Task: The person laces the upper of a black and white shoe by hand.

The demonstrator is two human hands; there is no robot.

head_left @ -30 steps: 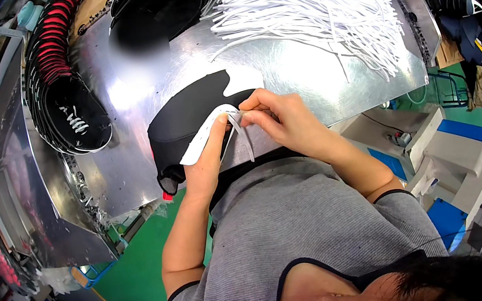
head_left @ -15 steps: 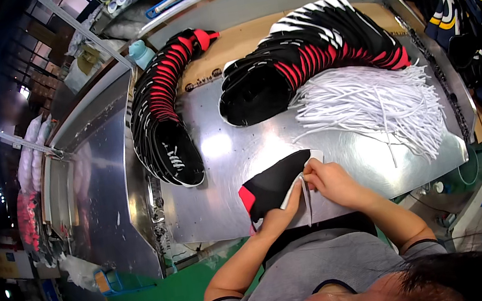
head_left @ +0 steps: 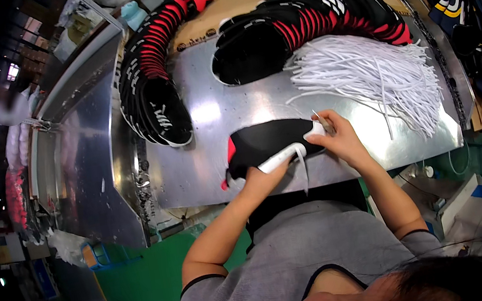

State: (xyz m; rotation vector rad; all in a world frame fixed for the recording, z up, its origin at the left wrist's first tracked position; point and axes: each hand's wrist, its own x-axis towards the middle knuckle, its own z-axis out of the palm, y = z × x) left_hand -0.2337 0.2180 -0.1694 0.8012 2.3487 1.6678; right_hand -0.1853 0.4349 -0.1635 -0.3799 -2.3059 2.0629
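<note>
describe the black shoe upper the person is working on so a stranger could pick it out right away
On the shiny metal worktable, look at the near edge, right of the curved stack of black uppers. The flat black fabric shoe upper with red trim lies there alone, under the left hand and right hand, a white lace across it.

Hands [head_left: 303, 162] lacing black shoe upper [head_left: 265, 141]

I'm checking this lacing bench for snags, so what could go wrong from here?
The black shoe upper lies at the metal table's near edge, held by the left hand and right hand; it might slip off. The white lace dangling over the edge could catch. The loose white lace pile beside the right hand could tangle.
</note>
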